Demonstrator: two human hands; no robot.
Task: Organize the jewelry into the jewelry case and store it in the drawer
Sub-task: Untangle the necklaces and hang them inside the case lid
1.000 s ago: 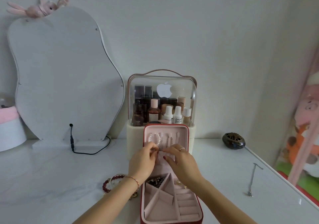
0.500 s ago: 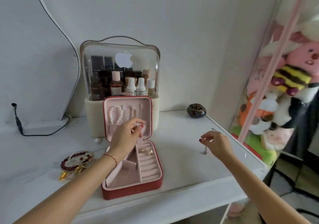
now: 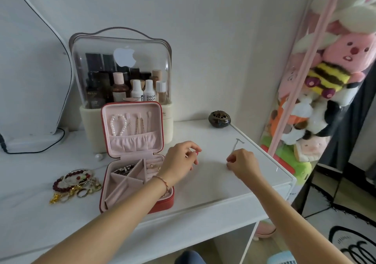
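The red jewelry case [image 3: 162, 204] stands open on the white table, with its pink lid upright. A pearl bracelet [image 3: 118, 126] and thin chains [image 3: 140, 124] hang inside the lid, and small pieces lie in the base compartments. A pile of beaded bracelets and rings [image 3: 75, 182] lies left of the case. A silver necklace [image 3: 235, 144] lies near the table's right edge. My right hand [image 3: 243, 162] pinches its near end. My left hand [image 3: 180, 159] hovers just right of the case, fingers loosely curled, holding nothing I can see.
A clear cosmetics organizer [image 3: 122, 70] with bottles stands behind the case. A dark round incense burner [image 3: 219, 119] sits at the back right. A loose pearl [image 3: 99, 156] lies left of the lid. A mirror and cable stand at the left, and plush toys [image 3: 325, 84] stand beyond the table's right edge.
My left hand came away from the case lid and moved right over the table. My right hand settled on the near end of the silver necklace. The view shifted right.
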